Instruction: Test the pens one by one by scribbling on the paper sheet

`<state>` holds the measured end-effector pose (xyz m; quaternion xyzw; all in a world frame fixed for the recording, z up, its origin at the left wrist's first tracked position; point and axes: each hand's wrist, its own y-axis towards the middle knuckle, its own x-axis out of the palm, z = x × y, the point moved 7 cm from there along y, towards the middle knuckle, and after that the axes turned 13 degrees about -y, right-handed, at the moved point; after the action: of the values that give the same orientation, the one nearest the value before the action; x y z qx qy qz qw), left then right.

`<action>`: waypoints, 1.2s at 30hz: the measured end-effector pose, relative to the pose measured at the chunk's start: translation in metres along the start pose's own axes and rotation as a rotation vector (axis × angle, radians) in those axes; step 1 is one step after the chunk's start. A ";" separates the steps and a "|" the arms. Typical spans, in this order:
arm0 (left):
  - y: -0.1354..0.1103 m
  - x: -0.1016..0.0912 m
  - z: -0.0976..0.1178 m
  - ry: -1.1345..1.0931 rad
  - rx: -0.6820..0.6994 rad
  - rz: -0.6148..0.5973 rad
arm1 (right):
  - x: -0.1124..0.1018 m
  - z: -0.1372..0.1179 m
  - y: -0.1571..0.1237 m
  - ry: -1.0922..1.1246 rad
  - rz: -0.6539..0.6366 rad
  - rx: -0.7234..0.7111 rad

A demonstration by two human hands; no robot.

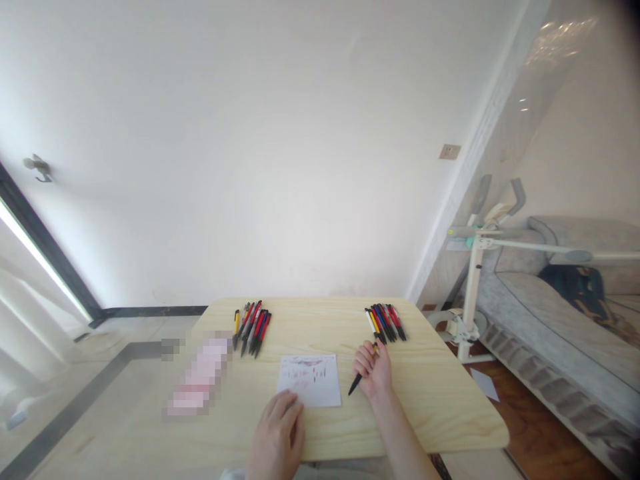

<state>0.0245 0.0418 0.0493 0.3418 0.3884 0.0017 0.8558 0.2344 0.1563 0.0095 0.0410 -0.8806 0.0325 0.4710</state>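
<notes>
My right hand [373,369] is closed around a black pen [356,383] with a yellow end, tip pointing down-left toward a white sheet of paper [311,381] that bears small red and dark marks. My left hand [278,433] lies flat, fingers together, on the lower left corner of that paper. A group of several pens [385,323] in black, red, yellow and white lies just beyond my right hand. Another group of several pens [251,327] lies at the far left of the light wooden table [440,393].
A blurred pink patch [199,375] covers something on the table's left side. To the right stand a white adjustable lamp stand [473,293] and a grey sofa [560,320]. A white wall rises behind the table; a slip of paper [484,384] lies on the floor.
</notes>
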 end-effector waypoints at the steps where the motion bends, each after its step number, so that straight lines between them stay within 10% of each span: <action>1: 0.000 0.000 0.000 -0.002 -0.001 0.001 | 0.000 0.000 0.000 0.001 0.001 0.000; 36: -0.001 0.001 0.000 0.014 -0.006 -0.003 | 0.001 0.001 0.000 0.071 -0.013 0.025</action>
<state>0.0245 0.0413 0.0478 0.3384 0.3950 0.0039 0.8541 0.2333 0.1558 0.0094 0.0514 -0.8625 0.0417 0.5017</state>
